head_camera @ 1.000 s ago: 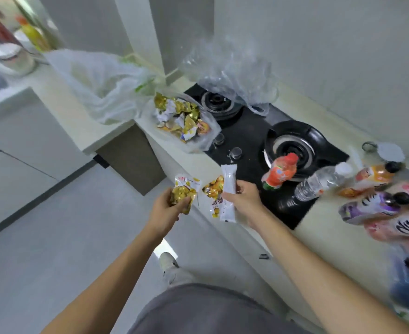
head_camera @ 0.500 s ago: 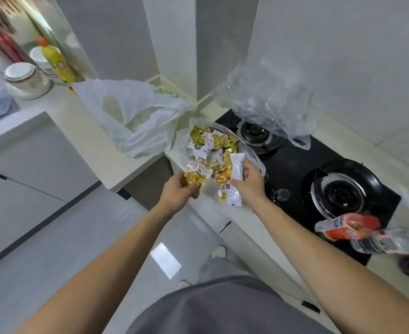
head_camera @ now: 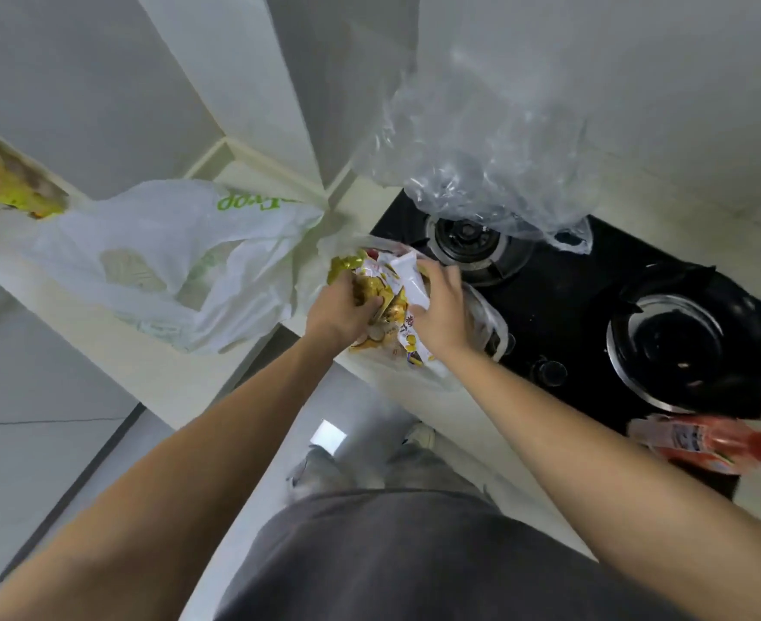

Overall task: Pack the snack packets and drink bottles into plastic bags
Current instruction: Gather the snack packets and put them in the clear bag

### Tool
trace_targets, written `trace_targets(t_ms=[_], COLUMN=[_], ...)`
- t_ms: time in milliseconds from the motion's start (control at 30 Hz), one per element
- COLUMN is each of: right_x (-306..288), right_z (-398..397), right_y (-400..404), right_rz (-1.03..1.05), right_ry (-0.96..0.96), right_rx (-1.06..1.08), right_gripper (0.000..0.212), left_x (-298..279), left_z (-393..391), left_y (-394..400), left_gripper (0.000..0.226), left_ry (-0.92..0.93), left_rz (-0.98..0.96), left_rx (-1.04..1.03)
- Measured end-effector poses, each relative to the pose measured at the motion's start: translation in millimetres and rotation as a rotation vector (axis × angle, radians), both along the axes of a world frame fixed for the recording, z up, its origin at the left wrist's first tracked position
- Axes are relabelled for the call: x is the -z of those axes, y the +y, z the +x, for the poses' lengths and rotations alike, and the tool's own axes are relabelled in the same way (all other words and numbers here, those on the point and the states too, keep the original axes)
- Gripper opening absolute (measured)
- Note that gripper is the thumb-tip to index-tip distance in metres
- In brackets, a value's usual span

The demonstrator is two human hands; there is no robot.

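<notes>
Head view: both hands (head_camera: 392,307) grip snack packets (head_camera: 380,291), their print unreadable; white bag (head_camera: 168,262) shows green lettering.

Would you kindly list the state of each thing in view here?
Left hand: grips gold snack packets.
Right hand: grips a white snack packet.
Clear plastic bag of snacks: open, on the counter.
White plastic bag with green print: lying crumpled.
Crumpled clear plastic bag: over the rear burner.
Red drink bottle: lying down, capped.

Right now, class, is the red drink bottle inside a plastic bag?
No, the red drink bottle lies bare at the edge of the stove.
</notes>
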State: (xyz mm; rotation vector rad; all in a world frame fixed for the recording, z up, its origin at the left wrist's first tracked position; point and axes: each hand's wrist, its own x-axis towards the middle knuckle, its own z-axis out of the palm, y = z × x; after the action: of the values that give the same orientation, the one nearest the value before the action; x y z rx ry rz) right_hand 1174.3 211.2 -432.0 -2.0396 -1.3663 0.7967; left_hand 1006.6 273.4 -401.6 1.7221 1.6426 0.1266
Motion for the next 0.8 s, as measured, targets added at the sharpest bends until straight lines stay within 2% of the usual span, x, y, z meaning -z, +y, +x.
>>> trace_targets(t_ms=[100,200,267,367,433,500,567,633,800], right_x=[1.0,1.9,3.6,8.8,12.7,16.4,19.1,22.2,27.6], right_z=[-2.3,-9.6,-13.8,-25.4,-33.5,-40.2,-45.2,-50.5,-59.0], right_y=[-0.2,-2.9,-6.2,-12.2,-13.8,-10.7,-6.7,-4.8,-2.2], right_rz=[0.006,0.001,0.016,-0.027,-0.070,-0.092,-0.105,-0.120,-0.175], right_ry=[-0.234,-0.473,-0.527,-0.487,-0.459,-0.450,-0.470,-0.476,-0.475], right_rx=[-0.050,-0.071,-0.124,-0.099,-0.067,-0.041,-0.014,0.015,0.025], right_gripper=[0.068,0.062,0.054,0.052,0.058,0.064,0.064,0.064,0.064], left_x=[4.2,3.3,-0.8,-1.6,-1.3,2.2,10.7,19.8,30.7], left_z=[7.4,11.8,12.0,5.8,-0.2,-5.8,-11.9,-17.5,-28.6], left_y=[15.8,30.6,36.8,47.2,52.9,59.9,64.4,65.2,65.5], left_gripper=[0.040,0.048,0.061,0.073,0.068,0.062,0.063,0.064,0.067], left_ry=[0.089,0.301,0.408,0.481,0.458,0.353,0.246,0.229,0.256], left_rz=[0.053,0.144,0.191,0.283,0.417,0.541,0.533,0.477,0.514], left_rx=[0.100,0.290,0.375,0.503,0.572,0.689,0.843,0.943,0.995])
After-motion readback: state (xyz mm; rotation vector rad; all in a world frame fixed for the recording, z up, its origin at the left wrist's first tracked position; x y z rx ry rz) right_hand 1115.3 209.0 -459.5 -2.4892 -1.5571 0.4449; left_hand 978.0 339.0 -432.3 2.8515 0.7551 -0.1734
